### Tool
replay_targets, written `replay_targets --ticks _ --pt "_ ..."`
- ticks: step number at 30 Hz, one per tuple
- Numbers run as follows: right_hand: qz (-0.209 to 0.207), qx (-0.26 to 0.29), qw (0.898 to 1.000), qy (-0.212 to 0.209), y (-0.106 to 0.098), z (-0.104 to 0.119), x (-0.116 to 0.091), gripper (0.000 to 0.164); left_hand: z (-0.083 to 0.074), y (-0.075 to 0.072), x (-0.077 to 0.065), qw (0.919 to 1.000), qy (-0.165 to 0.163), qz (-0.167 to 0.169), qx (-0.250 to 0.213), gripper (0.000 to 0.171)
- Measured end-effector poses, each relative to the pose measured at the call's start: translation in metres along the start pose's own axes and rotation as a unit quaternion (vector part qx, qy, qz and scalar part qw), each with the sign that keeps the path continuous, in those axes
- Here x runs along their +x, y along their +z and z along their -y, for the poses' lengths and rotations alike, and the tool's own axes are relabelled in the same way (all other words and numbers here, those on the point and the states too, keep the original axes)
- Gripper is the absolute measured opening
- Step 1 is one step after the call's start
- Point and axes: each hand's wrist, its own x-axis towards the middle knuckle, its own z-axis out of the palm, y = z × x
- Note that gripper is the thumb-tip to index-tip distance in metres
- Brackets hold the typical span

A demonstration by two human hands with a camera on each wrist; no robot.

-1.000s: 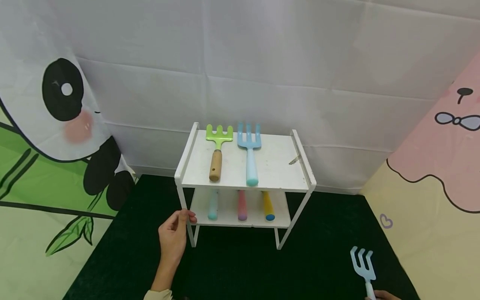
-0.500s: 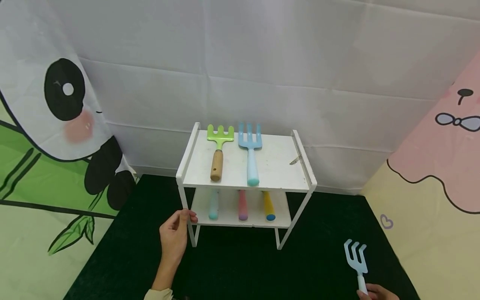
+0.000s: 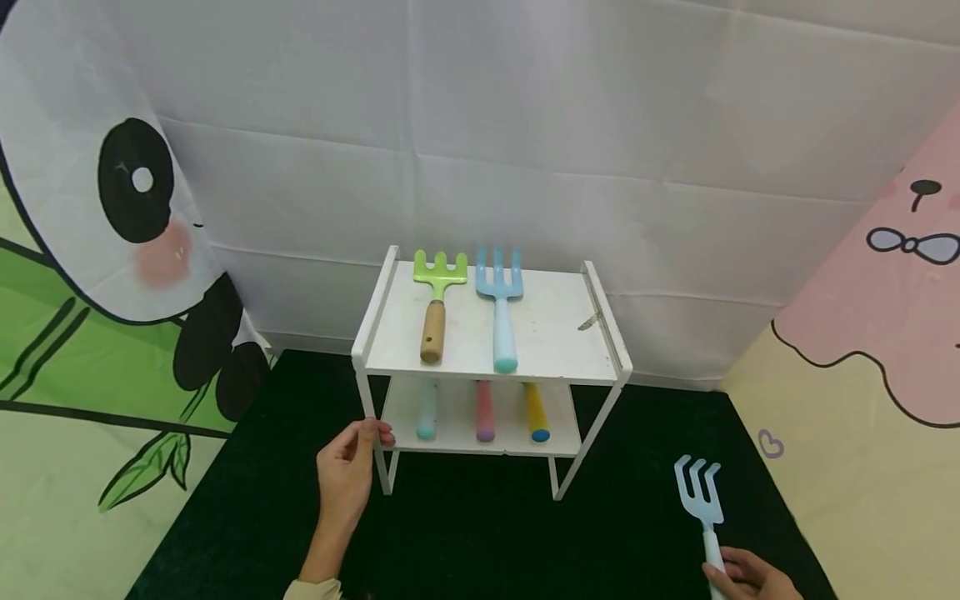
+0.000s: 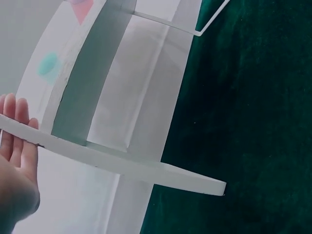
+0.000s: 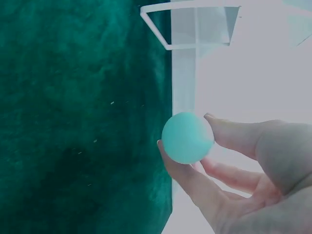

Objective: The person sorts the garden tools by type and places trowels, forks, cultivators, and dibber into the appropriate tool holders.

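With thumb and fingers, my left hand grips the front left leg of a small white two-tier rack. In the left wrist view its fingers show behind that leg. Off to the right, my right hand pinches the handle of a light blue hand rake, prongs pointing up and away. The round turquoise handle end faces the right wrist camera. On the top tier lie a green hand rake with a wooden handle and a blue garden fork, side by side.
Turquoise, pink and yellow handles lie on the lower tier, their far ends hidden by the top tier. A dark green carpet covers the floor. Cloth walls stand behind and on both sides.
My right hand has moved left and forward with the light blue hand rake, coming further into the head view. The left hand keeps its grip on the rack's leg.
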Motion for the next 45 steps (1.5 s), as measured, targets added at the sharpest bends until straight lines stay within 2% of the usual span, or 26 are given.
replay_targets --ticks 7,18,28,45 --pt "-0.017 -0.007 0.999 -0.027 0.004 0.02 -0.014 0.08 0.0 -0.008 0.002 0.9992 0.004 0.038 0.007 0.031" --pt "-0.043 -0.028 0.998 -0.048 0.007 0.056 -0.041 0.085 -0.003 -0.012 0.004 0.9985 0.009 0.053 0.01 0.031" --pt "-0.075 -0.06 0.991 -0.094 0.015 0.087 -0.064 0.074 -0.005 -0.011 0.004 0.9988 0.008 0.049 0.004 0.031" --pt "-0.105 -0.053 0.985 -0.127 0.016 0.116 -0.106 0.062 -0.003 -0.005 0.002 0.9996 0.012 0.026 0.005 0.028"
